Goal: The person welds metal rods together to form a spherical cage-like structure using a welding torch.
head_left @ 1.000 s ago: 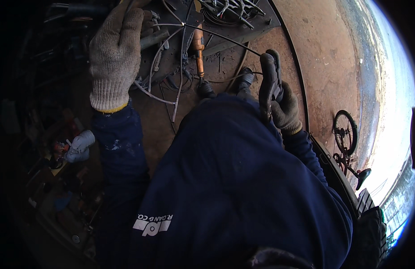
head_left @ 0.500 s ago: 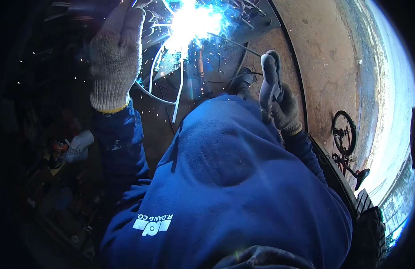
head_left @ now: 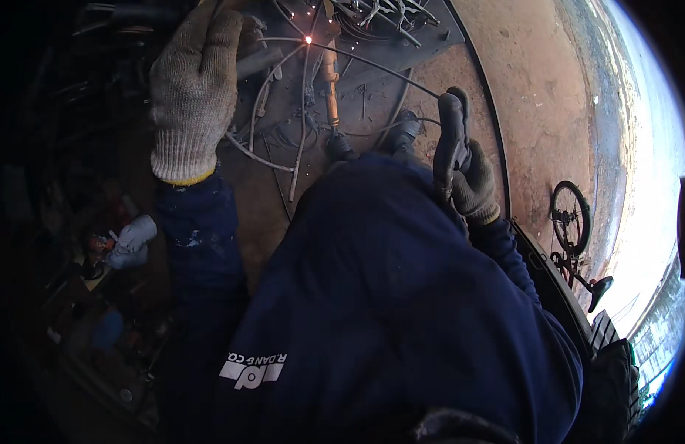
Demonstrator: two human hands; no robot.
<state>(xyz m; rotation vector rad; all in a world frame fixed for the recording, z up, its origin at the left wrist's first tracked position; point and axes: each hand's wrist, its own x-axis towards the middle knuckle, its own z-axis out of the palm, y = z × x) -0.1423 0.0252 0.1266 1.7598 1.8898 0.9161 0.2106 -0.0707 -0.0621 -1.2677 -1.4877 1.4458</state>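
My right hand (head_left: 476, 185), in a grey knit glove, is closed around a dark electrode holder (head_left: 451, 137). From it a thin welding electrode (head_left: 379, 68) runs up and left to a small glowing orange spot (head_left: 308, 40) on a framework of bent metal rods (head_left: 303, 122). Left of those rods is my left hand (head_left: 194, 96), gloved with a yellow cuff. Its fingers are curled at the upper edge, where the picture cuts off their tips and whatever they hold. A grey tube-like piece (head_left: 259, 64) lies beside its thumb.
An orange-handled tool (head_left: 331, 85) lies beyond my boots (head_left: 341, 146). Several metal pieces (head_left: 387, 15) are piled on a dark surface at the top. A cable (head_left: 390, 127) crosses the floor. A bicycle (head_left: 570, 222) stands at right; a pale glove (head_left: 135, 240) lies at left.
The bright blue-white arc and most of its sparks have died down to a small glowing spot. My right hand and the electrode holder have shifted slightly right and down. My left hand is nearly still.
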